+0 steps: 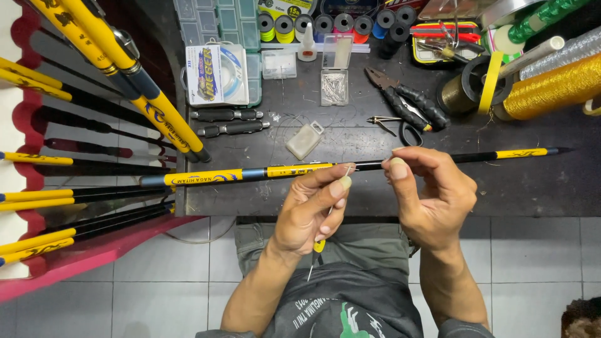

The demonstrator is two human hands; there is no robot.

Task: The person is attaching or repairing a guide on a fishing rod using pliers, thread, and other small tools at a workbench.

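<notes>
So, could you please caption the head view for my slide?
Both hands, left and right, work on a yellow-and-black rod over a dark workbench.

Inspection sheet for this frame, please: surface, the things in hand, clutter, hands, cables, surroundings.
Surface: dark, scuffed workbench top, crowded along its far edge.
Things in hand: long yellow-and-black fishing rod section lying across the bench; thin pale needle-like tool touching it.
Clutter: black-handled pliers, small clear plastic box of pins, row of thread spools, gold thread cone, pale plastic case.
Hands: left hand pinches the thin tool; right hand pinches the rod.
Cables: nothing seen; only loose fine line on the bench.
Surroundings: red rack of yellow-and-black rods at left; white tiled floor.
</notes>
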